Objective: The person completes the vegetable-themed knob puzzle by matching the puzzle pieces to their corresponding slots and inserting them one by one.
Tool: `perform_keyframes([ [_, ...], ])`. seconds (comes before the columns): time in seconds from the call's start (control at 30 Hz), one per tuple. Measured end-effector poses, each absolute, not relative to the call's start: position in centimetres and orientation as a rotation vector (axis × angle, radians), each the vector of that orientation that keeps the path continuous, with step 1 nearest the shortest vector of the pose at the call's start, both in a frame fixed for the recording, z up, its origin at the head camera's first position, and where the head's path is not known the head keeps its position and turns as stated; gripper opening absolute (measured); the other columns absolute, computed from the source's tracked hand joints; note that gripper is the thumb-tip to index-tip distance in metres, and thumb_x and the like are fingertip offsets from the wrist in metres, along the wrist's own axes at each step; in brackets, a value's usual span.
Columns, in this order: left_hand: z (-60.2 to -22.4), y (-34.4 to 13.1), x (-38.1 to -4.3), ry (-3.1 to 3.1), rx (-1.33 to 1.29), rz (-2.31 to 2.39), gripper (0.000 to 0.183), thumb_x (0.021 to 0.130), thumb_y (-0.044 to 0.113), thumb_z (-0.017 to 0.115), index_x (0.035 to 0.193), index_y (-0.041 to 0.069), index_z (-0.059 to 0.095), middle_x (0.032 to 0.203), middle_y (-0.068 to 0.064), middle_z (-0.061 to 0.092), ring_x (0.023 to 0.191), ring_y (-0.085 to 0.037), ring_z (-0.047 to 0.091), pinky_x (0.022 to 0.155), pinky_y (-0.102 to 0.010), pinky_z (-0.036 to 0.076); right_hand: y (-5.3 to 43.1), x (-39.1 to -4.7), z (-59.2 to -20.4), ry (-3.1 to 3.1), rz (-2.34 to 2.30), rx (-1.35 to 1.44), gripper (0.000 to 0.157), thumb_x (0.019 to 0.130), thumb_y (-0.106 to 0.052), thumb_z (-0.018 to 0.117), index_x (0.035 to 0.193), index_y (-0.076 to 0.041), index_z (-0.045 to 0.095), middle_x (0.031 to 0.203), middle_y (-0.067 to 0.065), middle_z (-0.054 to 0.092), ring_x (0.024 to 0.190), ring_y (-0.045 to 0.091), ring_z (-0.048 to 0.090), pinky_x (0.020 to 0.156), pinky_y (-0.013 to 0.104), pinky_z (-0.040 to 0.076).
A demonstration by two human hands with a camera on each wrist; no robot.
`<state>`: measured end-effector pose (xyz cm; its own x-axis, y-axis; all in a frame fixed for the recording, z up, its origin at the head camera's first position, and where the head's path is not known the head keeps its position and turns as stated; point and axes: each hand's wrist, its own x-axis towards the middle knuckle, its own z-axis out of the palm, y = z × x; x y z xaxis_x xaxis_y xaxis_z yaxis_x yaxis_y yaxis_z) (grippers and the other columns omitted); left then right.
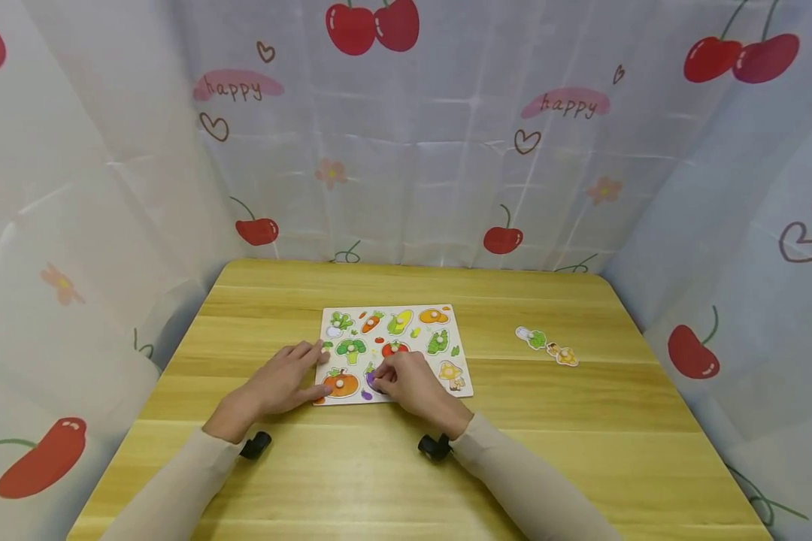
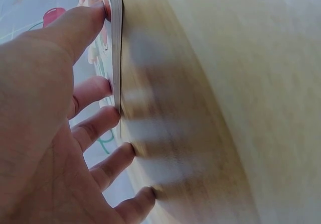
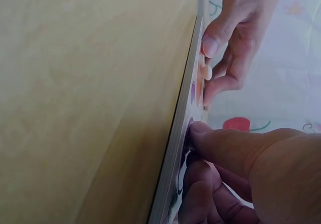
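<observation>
A wooden vegetable puzzle board (image 1: 383,330) lies flat on the table, with knobbed pieces such as the pumpkin (image 1: 342,384), broccoli (image 1: 352,349) and carrot (image 1: 372,323) in it. At its left edge, my left hand (image 1: 280,382) is spread; the thumb (image 2: 88,20) touches the top by the pumpkin and some fingertips reach the table. My right hand (image 1: 413,383) pinches the purple eggplant piece (image 1: 371,378) low on the board, between thumb (image 3: 220,141) and curled fingers. That hand hides much of the piece and the board's lower middle.
To the right of the board, a loose white-and-green vegetable piece (image 1: 531,338) and a yellow mushroom piece (image 1: 566,356) lie on the wooden table (image 1: 514,466). A cherry-print curtain (image 1: 433,150) encloses the back and both sides. Dark wrist devices (image 1: 256,445) sit under both wrists.
</observation>
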<state>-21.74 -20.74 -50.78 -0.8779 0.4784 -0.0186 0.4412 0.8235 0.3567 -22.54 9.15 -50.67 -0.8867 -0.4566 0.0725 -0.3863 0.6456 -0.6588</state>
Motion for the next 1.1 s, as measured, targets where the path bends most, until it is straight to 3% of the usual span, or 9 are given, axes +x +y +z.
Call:
perform_keyframes([
  [1.1,-50.5,-20.6,-21.6,2.901,0.747,0.524,0.092,0.113,0.049,0.077,0.176,-0.006,0.042,0.169,-0.024,0.059,0.151,-0.055,0.058,0.133,-0.072,0.045,10.8,-22.3,-50.6,2.793,-1.049,-0.747,0.009,0.107,-0.015,0.088,0.102,-0.007,0.09,0.093,0.0,0.083,0.079,0.002,0.067,0.073,0.02,0.057],
])
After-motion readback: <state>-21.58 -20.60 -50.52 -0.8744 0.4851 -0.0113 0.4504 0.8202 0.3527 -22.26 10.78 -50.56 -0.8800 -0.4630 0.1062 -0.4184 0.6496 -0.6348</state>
